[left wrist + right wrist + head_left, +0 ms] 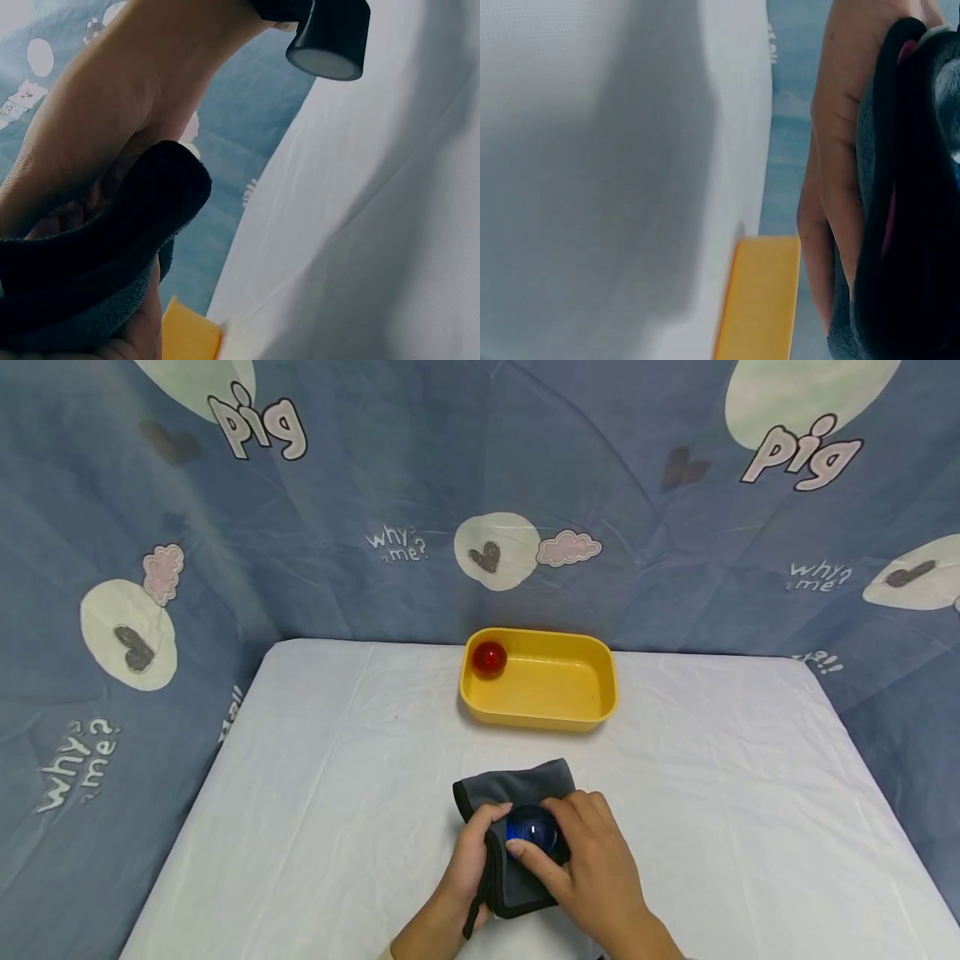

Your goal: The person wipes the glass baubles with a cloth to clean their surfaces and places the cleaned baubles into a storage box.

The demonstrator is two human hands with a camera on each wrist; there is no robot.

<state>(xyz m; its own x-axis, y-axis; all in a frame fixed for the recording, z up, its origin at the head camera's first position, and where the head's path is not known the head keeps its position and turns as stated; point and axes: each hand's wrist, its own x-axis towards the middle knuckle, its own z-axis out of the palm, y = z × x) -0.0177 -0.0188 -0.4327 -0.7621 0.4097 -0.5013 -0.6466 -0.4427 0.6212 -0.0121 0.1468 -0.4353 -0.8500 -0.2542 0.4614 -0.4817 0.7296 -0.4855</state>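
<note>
A folded dark grey cloth point(517, 787) with black edging is held above the white table by my left hand point(467, 864), its thumb on top along the cloth's left side. On the cloth sits a shiny dark blue ball point(534, 823). My right hand point(602, 870) grips this ball between thumb and fingers, coming from the right. The left wrist view shows the thick folded edge of the cloth point(97, 247). In the right wrist view, fingers point(836, 165) lie flat along the outside of the cloth, and only a sliver of the ball shows.
Beyond the hands, a yellow tray point(558, 685) stands near the back edge of the white-covered table point(360, 777). A red ball point(489, 658) lies in its left end. Blue printed fabric point(420, 452) hangs behind and at both sides.
</note>
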